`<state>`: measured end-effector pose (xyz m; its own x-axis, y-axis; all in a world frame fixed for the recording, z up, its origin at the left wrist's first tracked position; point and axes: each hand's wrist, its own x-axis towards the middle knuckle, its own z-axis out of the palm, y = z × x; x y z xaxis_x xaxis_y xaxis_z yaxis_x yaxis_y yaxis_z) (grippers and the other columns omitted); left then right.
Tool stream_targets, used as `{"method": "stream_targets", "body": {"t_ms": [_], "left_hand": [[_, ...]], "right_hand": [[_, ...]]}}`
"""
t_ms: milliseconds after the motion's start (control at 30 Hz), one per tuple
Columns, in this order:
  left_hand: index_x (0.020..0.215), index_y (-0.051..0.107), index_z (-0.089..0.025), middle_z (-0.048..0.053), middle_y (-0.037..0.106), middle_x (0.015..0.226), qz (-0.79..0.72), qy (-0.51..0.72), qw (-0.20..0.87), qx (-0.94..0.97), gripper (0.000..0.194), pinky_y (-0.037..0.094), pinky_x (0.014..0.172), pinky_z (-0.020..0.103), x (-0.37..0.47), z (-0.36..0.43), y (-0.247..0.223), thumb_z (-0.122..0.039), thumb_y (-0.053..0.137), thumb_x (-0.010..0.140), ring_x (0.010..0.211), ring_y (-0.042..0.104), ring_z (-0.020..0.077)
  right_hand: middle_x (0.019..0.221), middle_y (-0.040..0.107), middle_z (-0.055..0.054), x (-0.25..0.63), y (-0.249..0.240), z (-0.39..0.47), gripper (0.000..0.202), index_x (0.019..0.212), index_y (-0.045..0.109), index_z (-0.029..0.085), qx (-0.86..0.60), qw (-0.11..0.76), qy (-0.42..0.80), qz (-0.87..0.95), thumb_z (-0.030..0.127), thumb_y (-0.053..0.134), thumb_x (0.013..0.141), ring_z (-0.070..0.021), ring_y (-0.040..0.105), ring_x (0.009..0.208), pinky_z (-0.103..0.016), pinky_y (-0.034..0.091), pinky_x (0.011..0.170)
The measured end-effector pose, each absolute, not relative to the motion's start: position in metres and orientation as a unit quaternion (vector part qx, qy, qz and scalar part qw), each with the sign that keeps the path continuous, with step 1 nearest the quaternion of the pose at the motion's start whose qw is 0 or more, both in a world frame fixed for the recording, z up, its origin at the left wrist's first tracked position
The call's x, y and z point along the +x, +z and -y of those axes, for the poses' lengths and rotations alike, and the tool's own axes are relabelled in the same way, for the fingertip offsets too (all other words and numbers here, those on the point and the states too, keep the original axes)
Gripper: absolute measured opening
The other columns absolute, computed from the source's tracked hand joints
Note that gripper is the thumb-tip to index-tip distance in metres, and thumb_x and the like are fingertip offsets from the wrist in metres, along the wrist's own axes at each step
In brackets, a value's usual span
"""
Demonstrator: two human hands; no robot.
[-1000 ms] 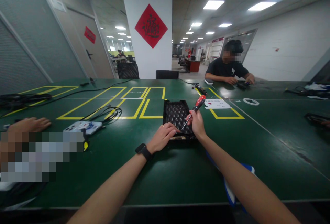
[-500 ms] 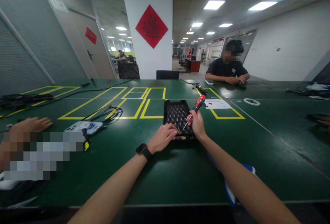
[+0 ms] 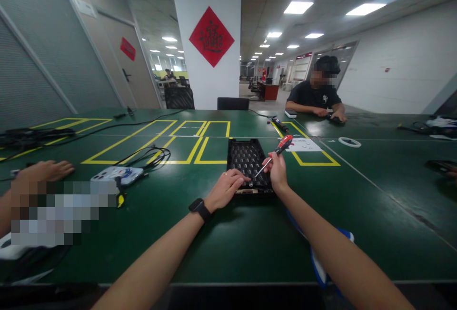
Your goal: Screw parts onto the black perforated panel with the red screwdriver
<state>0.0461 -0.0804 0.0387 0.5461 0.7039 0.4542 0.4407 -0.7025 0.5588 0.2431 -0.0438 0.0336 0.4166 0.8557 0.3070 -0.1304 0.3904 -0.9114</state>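
A black rectangular tray-like part with a patterned inside lies on the green table. My right hand holds a red and black screwdriver at a slant, its metal tip pointing down left into the part's near end. Beside that tip, my left hand rests on the part's near left corner with its fingers stretched out and close to a small shiny spot. Whether the tip touches anything is too small to tell.
A phone with cables lies left, near another person's hand. Beyond the part are yellow tape outlines, a white paper and a tape roll. Another person sits across at the right.
My right hand has shifted slightly right, and the screwdriver leans further to the right, its tip a little higher in view. My left hand has hardly moved.
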Motion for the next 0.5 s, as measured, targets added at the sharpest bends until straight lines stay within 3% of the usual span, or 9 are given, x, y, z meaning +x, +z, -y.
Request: {"method": "stream_targets", "body": {"t_ms": [167, 333, 500], "left_hand": [[0.118, 0.052, -0.025, 0.006, 0.049, 0.112, -0.436, 0.446, 0.18, 0.761, 0.035, 0.03, 0.099, 0.037, 0.039, 0.059, 0.025, -0.034, 0.036, 0.087, 0.11, 0.043, 0.0188], [0.124, 0.046, -0.022, 0.008, 0.051, 0.108, -0.495, 0.396, 0.265, 0.727, 0.045, 0.039, 0.09, 0.037, 0.029, 0.036, 0.002, -0.022, 0.047, 0.079, 0.093, 0.051, 0.0176], [0.125, 0.045, -0.023, 0.007, 0.052, 0.101, -0.501, 0.388, 0.23, 0.739, 0.051, 0.038, 0.091, 0.038, 0.026, 0.032, -0.001, -0.011, 0.041, 0.075, 0.095, 0.05, 0.0185]], "right_hand": [[0.059, 0.062, 0.001, 0.266, 0.029, 0.03, 0.024, 0.08, 0.041, 0.02, -0.459, 0.728, 0.373, 0.346, 0.044, 0.041, 0.082, -0.0118, 0.055, 0.043, -0.025, 0.044, 0.047], [0.059, 0.062, 0.0, 0.272, 0.022, 0.024, 0.025, 0.076, 0.038, 0.02, -0.462, 0.704, 0.45, 0.298, 0.044, 0.037, 0.082, -0.0123, 0.056, 0.042, -0.025, 0.042, 0.043], [0.064, 0.063, -0.002, 0.257, 0.021, 0.028, 0.023, 0.079, 0.04, 0.019, -0.424, 0.704, 0.457, 0.341, 0.042, 0.043, 0.081, -0.0141, 0.059, 0.048, -0.029, 0.048, 0.051]]}}
